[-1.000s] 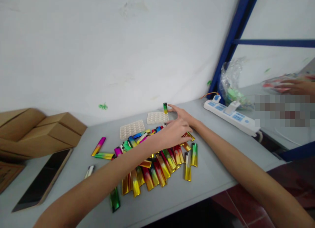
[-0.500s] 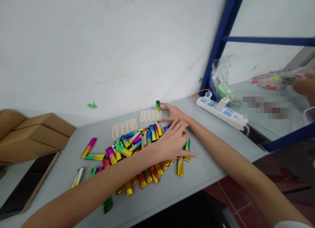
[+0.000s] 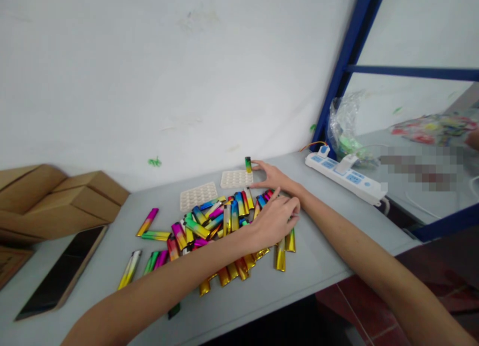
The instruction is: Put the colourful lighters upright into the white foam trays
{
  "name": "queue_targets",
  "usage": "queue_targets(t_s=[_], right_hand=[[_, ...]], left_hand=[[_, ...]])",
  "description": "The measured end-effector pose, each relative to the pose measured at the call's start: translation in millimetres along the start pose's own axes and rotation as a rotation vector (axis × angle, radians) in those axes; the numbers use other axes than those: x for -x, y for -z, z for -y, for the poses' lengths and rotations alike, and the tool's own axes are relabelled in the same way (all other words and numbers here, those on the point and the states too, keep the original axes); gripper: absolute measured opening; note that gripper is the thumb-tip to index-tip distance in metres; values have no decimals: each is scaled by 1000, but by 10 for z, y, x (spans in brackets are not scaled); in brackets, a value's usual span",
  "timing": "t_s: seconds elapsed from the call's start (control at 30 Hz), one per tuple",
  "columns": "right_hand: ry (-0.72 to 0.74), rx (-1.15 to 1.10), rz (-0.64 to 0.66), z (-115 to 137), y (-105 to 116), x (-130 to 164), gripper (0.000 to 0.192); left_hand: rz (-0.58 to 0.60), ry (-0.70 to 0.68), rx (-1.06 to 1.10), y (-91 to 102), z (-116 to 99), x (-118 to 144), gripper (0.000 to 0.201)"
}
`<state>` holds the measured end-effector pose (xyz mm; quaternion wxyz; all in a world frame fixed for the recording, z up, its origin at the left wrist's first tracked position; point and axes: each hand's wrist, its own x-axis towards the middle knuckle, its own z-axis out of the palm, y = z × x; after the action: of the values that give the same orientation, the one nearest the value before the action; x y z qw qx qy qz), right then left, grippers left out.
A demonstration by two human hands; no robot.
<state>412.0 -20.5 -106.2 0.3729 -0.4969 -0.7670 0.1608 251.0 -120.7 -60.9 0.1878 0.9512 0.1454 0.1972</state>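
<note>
1. I see a big white wall [image 3: 168, 77] at the back, with a blue frame [image 3: 344, 72] beside it on the right.
2. The gray table [image 3: 322, 256] sits under my hands.
3. Brown cardboard boxes [image 3: 56, 196] lie at the far left of the table.
4. A dark phone [image 3: 63, 271] lies flat just in front of the boxes.
5. A white power strip [image 3: 346, 178] rests near the blue frame, and a clear plastic bag [image 3: 346, 126] stands behind it.
6. A pile of shiny lighters [image 3: 220, 226] lies in the middle of the table, in gold, red, green, pink and blue.
7. Two white trays [image 3: 199, 195] with little holes sit behind the pile, side by side.
8. My left hand [image 3: 275, 221] rests on the right edge of the pile with the fingers curled over some lighters. I cannot tell if it grips one.
9. My right hand [image 3: 275, 175] lies open and flat by the far tray, with its fingertips reaching toward one lighter.
10. That small green lighter [image 3: 248, 164] stands upright at the far corner of the right tray.
</note>
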Motion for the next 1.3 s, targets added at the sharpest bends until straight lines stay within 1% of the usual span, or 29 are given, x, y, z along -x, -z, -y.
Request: queue_targets(t_s=[0.07,0.17,0.27,0.33,0.4,0.47,0.53,0.57,0.6,0.67,0.73,0.8,0.9,0.97,1.03,1.1,1.2,1.3], right_hand=[[-1,-3,-13,3,-3,-1,95],[-16,-13,-8,0,-6,-9,97],[-26,-12,18,-16,-3,-21,99],[-20,-13,24,-33,-3,-28,98],[-10,-15,26,-51,-7,-34,97],[-7,-8,23,-66,-14,-37,97],[-3,1,19,-77,-20,-38,97],[0,6,16,-79,-22,-37,96],[3,11,14,-79,-21,-36,96],[8,18,14,-72,-16,-33,95],[4,22,16,-57,-6,-28,95],[4,17,15,-36,4,-20,96],[8,-5,5,1,11,-3,94],[13,-14,-9,23,9,9,93],[13,-15,-23,33,6,16,92],[9,-16,-20,29,7,18,92],[10,-20,-2,-2,14,15,90],[19,-14,7,-33,16,14,87]], left_hand=[[-48,-1,-14,2,-12,-2,3],[-88,-31,-85,72,-46,28,20],[-37,-50,-173,166,-80,98,41],[11,-51,-234,197,-93,149,54],[55,-48,-284,189,-96,185,66],[74,-28,-311,156,-91,196,76],[79,-18,-312,119,-88,184,80],[80,-13,-306,102,-90,173,76],[80,-5,-299,88,-97,161,68],[79,21,-280,61,-121,138,47],[67,55,-244,31,-152,118,30],[25,65,-180,4,-182,102,20],[-92,34,-27,21,-224,80,8],[-170,6,114,109,-253,78,8],[-197,11,258,262,-277,104,10],[-156,66,385,447,-292,173,13],[-82,188,582,696,-275,351,16],[-102,270,750,845,-200,576,26]])
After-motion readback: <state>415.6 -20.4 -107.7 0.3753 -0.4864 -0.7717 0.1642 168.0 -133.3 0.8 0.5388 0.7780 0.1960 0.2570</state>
